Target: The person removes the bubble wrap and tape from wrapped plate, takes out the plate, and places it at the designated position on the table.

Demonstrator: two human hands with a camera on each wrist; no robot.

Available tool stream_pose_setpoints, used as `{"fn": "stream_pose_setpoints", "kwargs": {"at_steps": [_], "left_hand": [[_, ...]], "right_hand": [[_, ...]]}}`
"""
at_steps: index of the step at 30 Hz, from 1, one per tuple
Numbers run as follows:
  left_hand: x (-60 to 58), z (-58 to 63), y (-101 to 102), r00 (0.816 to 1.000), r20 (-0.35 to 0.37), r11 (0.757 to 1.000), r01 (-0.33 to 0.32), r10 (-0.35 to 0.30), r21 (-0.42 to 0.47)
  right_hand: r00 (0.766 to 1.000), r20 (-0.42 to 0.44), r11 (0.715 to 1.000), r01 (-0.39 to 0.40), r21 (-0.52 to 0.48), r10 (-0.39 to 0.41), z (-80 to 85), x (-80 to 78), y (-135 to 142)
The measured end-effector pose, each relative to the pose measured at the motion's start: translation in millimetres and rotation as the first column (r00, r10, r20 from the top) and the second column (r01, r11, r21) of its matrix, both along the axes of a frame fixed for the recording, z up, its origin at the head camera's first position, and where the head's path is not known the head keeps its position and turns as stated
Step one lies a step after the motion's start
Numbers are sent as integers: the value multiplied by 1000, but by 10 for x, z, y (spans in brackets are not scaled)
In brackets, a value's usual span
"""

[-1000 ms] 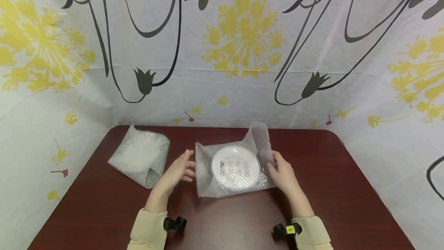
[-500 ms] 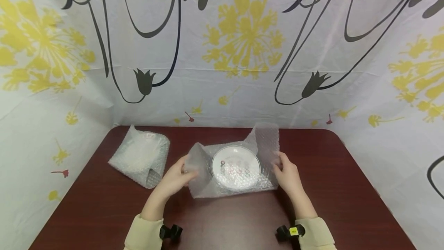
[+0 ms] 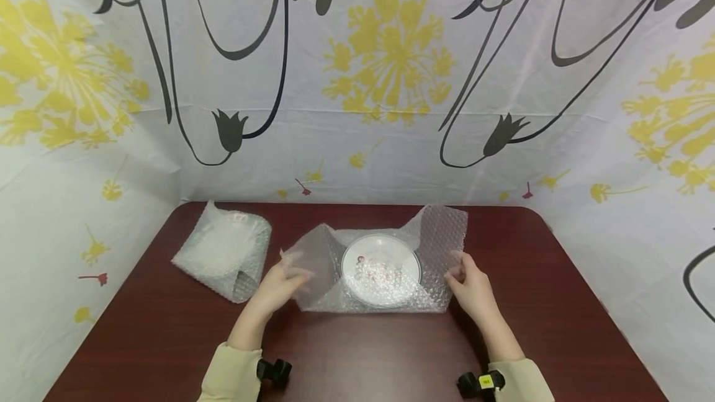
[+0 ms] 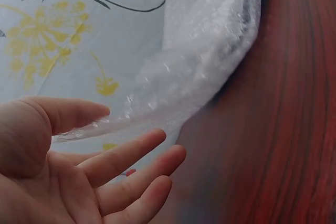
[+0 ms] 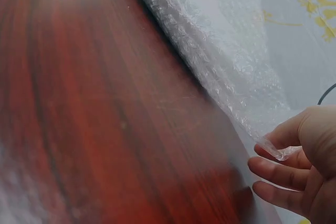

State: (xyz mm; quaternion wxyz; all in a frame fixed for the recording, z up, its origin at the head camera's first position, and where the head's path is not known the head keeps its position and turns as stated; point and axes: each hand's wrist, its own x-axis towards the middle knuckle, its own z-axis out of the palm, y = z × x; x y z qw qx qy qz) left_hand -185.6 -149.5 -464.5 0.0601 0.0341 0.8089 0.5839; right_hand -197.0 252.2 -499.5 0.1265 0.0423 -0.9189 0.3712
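A round white plate with a dark rim line and small printed marks lies in the middle of a sheet of bubble wrap. Part of the wrap covers the plate's lower portion. At the sheet's left side, my left hand holds the edge; in the left wrist view the edge runs between thumb and index finger, while the other fingers stay extended. My right hand pinches the right edge. The right wrist view shows the bubble wrap between thumb and fingers there.
A second bubble-wrapped packet lies at the back left of the dark red wooden table. Patterned white cloth hangs behind the table and along its sides.
My left hand came from beside the sheet to take its left edge. Both hands have drawn the flaps outward, so the wrap spreads wider and flatter around the plate.
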Motion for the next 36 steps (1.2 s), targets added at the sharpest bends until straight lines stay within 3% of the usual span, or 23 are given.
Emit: {"fn": "stream_pose_setpoints", "kwargs": {"at_steps": [7, 13, 20, 30, 36], "left_hand": [[-22, -54, -89, 998, 10, 998, -56, 56, 21], [-53, -101, -148, 996, -25, 995, -85, 84, -51], [-79, -125, -220, 988, -63, 979, -151, 143, -138], [-79, -106, -260, 974, -130, 958, -210, 187, -196], [-73, -93, -314, 945, -263, 952, -248, 196, -180]], "right_hand": [[1000, 9, 1000, 21, 21, -22, -30, -13, 14], [998, 53, 999, 42, 5, -43, -33, -19, 59], [998, 34, 997, 55, -52, -53, -56, -34, 121], [996, 40, 992, 74, 101, -78, -67, -37, 167], [998, -37, 976, 56, 210, -49, -63, -19, 178]]}}
